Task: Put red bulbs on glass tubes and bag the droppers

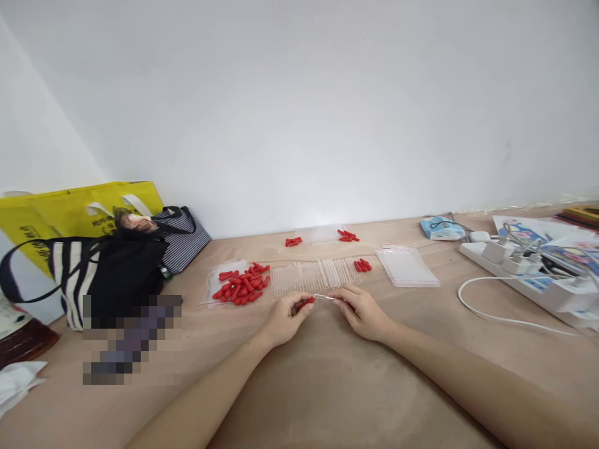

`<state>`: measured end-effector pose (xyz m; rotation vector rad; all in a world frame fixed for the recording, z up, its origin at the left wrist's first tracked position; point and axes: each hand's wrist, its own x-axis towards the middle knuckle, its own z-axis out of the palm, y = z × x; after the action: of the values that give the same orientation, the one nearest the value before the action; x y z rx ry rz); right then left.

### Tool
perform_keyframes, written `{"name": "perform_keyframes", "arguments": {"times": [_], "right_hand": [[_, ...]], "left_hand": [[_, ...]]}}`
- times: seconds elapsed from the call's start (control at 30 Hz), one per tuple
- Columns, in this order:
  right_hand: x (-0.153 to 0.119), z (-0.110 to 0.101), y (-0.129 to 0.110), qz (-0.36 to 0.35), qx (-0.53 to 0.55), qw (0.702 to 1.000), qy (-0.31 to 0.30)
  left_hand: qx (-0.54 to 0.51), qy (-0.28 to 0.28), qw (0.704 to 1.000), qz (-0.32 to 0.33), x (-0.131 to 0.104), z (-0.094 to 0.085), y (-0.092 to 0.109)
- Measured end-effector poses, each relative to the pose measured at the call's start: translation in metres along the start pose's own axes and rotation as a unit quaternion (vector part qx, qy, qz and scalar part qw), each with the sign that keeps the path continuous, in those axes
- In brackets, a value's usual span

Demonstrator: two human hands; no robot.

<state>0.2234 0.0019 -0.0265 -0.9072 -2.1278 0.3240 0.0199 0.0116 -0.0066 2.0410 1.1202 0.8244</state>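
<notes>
Between thumb and fingers, my left hand (285, 319) grips a red rubber bulb (306, 302), partly hidden by the fingers. My right hand (365, 315) pinches one end of a thin clear dropper tube (324, 297). The tube's other end meets the bulb; how far it sits inside I cannot tell. Just beyond both hands lies a row of clear tubes (313, 276) side by side. To its left, a heap of red bulbs (243, 285) rests on clear plastic bags (213, 284). A small group of red bulbs (362, 265) lies at the row's right end.
Flat clear bags (409, 268) are stacked to the right. Farther back are more tubes (322, 234) and red bulbs (349, 236). A power strip (519, 274) with chargers and a looping white cable (468, 305) occupies the right. Bags, including a black one (112, 268), stand left.
</notes>
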Motion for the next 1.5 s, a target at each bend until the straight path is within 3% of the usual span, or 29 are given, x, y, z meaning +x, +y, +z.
{"name": "perform_keyframes", "arguments": {"times": [0.2,0.4,0.63,1.07,1.23,1.5], "right_hand": [[0.0,0.002,-0.006,-0.061,-0.081,0.994,-0.051],[-0.001,-0.001,-0.002,-0.025,-0.093,0.995,0.012],[-0.001,-0.001,0.0,-0.017,-0.091,0.996,0.0],[-0.001,-0.001,-0.001,-0.043,-0.077,0.995,-0.037],[0.001,-0.002,-0.001,-0.053,-0.07,0.994,-0.057],[0.003,-0.009,0.003,-0.101,-0.138,0.981,-0.088]], "left_hand": [[0.058,-0.015,0.998,0.027,-0.001,-0.001,0.006],[0.035,0.002,0.999,0.011,0.001,-0.001,0.004],[-0.017,0.011,1.0,0.008,0.002,0.002,-0.004],[0.004,0.024,1.0,0.009,0.003,0.002,-0.004],[0.046,0.029,0.998,0.04,0.001,0.001,-0.003],[0.168,-0.012,0.98,0.103,-0.006,-0.001,0.003]]}}
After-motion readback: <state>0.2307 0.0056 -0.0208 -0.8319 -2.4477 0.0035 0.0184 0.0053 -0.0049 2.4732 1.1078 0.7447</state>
